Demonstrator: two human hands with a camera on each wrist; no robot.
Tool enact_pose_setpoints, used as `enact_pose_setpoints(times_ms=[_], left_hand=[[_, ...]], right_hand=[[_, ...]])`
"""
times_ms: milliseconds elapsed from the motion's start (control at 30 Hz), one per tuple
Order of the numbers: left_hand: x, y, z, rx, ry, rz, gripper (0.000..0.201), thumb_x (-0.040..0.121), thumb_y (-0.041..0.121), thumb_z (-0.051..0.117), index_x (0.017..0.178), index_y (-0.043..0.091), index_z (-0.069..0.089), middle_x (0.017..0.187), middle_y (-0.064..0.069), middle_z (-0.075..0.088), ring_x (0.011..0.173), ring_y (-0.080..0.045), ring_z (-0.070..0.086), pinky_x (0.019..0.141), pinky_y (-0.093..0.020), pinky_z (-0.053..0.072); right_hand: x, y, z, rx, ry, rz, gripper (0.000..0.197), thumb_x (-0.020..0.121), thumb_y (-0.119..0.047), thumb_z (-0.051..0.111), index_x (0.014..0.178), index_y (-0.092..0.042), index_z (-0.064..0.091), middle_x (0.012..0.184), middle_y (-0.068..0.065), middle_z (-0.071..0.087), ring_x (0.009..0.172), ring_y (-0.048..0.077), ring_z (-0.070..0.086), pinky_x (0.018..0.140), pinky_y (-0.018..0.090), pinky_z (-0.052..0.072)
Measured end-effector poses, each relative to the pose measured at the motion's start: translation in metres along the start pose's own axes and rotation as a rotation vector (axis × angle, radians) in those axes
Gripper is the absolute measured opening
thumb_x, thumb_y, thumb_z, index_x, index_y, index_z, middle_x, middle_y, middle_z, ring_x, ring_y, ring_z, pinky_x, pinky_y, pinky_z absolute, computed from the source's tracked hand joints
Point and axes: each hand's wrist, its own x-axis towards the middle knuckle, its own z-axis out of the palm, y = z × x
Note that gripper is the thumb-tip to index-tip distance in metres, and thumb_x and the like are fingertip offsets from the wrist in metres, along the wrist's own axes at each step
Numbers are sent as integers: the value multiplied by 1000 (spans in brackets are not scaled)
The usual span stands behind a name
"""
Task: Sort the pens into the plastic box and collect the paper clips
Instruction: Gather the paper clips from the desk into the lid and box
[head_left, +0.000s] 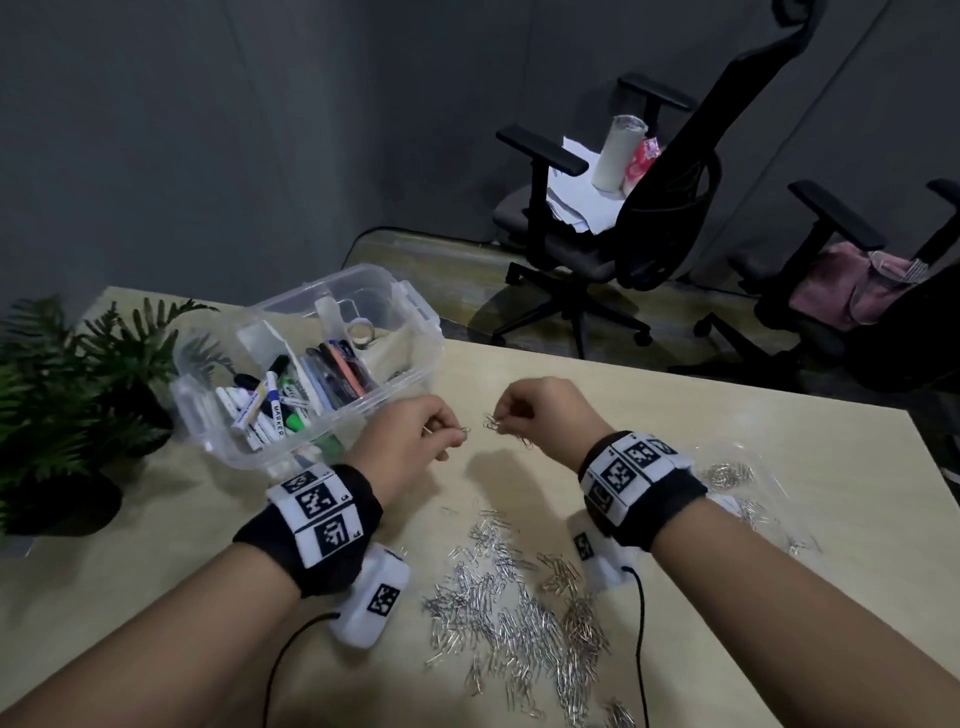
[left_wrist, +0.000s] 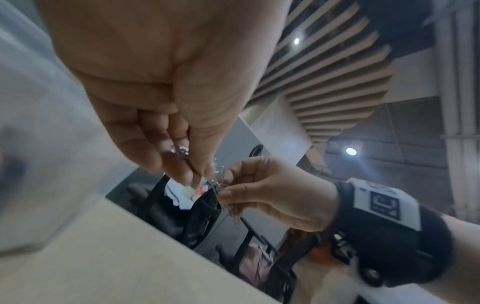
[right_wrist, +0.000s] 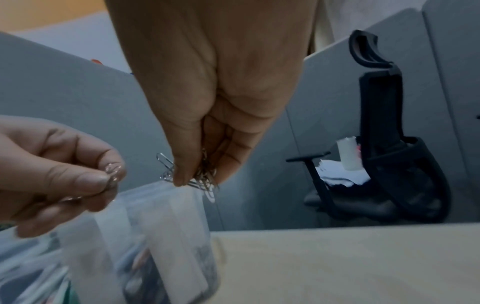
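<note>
At four o'clock from the plastic box, above the table, pinching paper clips in the left hand and right hand, maybe dropping tangled ones onto the pile at six o'clock.

Grey wall, two office chairs (one holds papers)

Silver paper clips, clear plastic box, beige table, black-white wristbands.
</note>
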Motion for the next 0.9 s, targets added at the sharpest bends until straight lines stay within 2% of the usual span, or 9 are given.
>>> enact_pose_setpoints(times_ms=[100,200,333,433,533,600,700,800,900], left_hand=[[-3,6,-29,-38,36,-20,6,84,11,70,80,10,65,65,5,65,54,-5,60,54,-18,46],[-4,2,-53,-96,90,-46,9,82,7,70,77,12,65,68,-3,69,50,0,58,47,-13,43],[-4,-6,-73,-159,158,-64,8,81,5,70,80,10,65,68,-2,70,49,0,59,45,-9,41],[0,-9,-82,-157,172,-54,5,81,4,70,83,5,66,71,-7,70,48,1,57,48,-8,41],[10,-10,-86,-129,182,-28,6,80,4,72,80,6,66,72,-10,69,54,-8,58,56,-18,47],[20,-11,-85,-95,187,-12,6,80,7,73,80,7,66,73,-11,68,57,-12,58,58,-22,48],[37,-12,-80,-12,196,27,7,80,11,73,78,11,67,69,-5,67,58,-14,58,64,-32,54],[53,-13,-70,100,197,44,7,81,16,73,78,14,67,69,1,64,62,-14,59,66,-31,53],[66,-16,-58,235,153,29,13,86,23,68,86,11,71,81,0,66,76,-16,59,76,-29,48]], right_hand=[[30,-30,-10,-15,62,-86,8,80,-8,72,87,-7,68,76,-3,61,66,9,51,59,14,36],[63,-59,-9,-20,125,-166,8,79,-8,72,87,-6,69,75,-4,59,67,10,50,65,17,36],[99,-85,9,-40,158,-179,8,81,-10,71,89,-9,70,83,1,67,75,10,54,68,13,33],[114,-85,24,-131,91,-108,14,83,-16,71,95,-10,70,93,6,71,89,19,63,73,18,37],[115,-77,30,-87,59,-51,24,81,-13,73,104,-7,68,102,8,69,95,22,62,80,22,42],[113,-72,30,-11,101,-35,23,79,-9,73,102,-7,68,103,7,67,93,21,62,77,19,42],[111,-63,25,48,186,-52,19,77,-7,74,96,-7,69,94,5,61,86,20,62,75,18,41],[103,-49,18,79,257,-62,17,76,-9,75,93,-7,71,87,-1,54,77,14,55,71,15,36],[85,-31,14,120,300,-49,15,78,-12,75,92,-9,69,92,1,58,77,14,57,74,19,43]])
